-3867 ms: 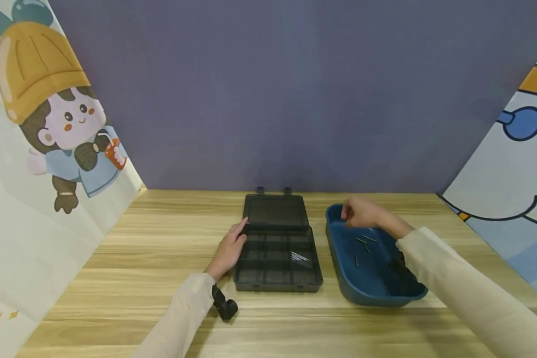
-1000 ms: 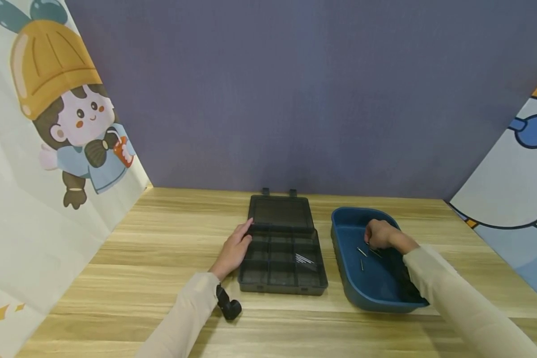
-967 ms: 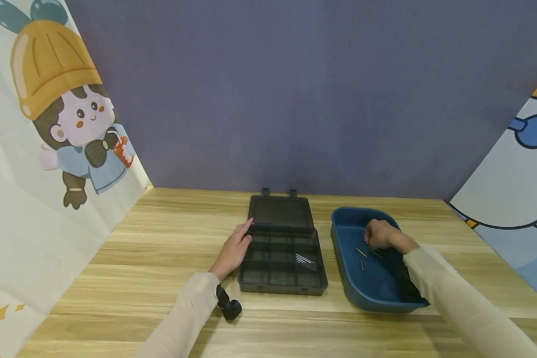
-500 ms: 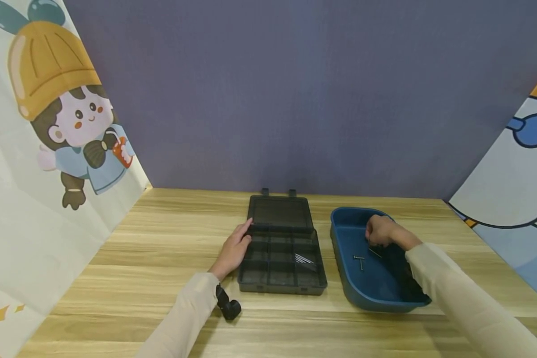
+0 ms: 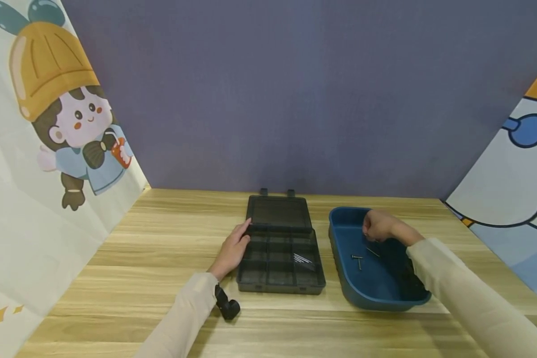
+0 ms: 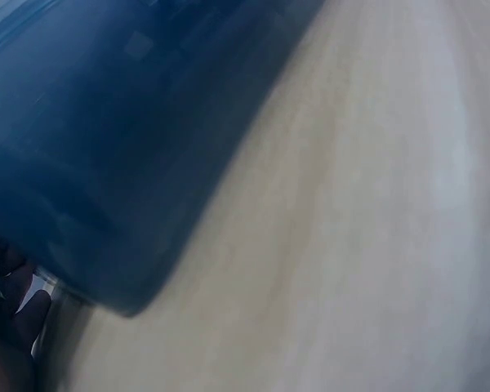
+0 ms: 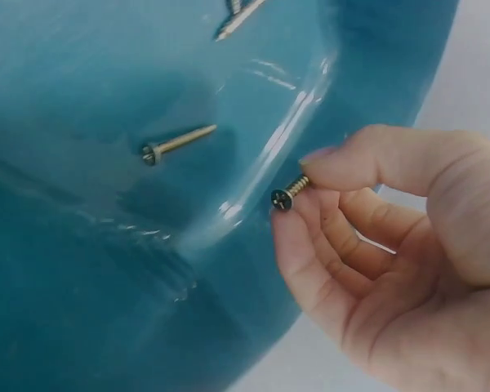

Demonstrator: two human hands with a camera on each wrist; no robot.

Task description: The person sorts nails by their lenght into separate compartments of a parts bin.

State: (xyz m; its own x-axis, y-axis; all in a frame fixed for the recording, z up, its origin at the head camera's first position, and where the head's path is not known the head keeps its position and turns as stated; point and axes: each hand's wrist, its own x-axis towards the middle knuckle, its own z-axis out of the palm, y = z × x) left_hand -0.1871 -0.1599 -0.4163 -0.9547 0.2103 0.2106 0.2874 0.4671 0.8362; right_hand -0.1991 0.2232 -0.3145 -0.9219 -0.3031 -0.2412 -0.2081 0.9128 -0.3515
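In the head view, my left hand (image 5: 230, 251) rests along the left edge of a dark compartment box (image 5: 279, 288), index finger straight and thumb at the rim. Several thin silvery pieces (image 5: 302, 259) lie in its front right compartment. My right hand (image 5: 379, 226) is above the far end of a blue tray (image 5: 362, 297). In the right wrist view, its thumb and fingers pinch a small brass-coloured screw (image 7: 287, 196), cross-slotted head outward. A loose screw (image 7: 180, 145) lies on the tray floor, and more screws (image 7: 241, 18) show at the top edge.
The box's lid (image 5: 279, 211) lies folded back behind it. Wood-grain table (image 5: 170, 238) surrounds both containers, with a grey-blue partition (image 5: 268, 99) behind. A black wrist camera (image 5: 228, 307) hangs beside the left wrist, near the box's front corner.
Over the last second my right hand has risen slightly from the tray floor with a screw pinched. A loose screw has shifted toward another, forming a T. The left hand stays on the box.
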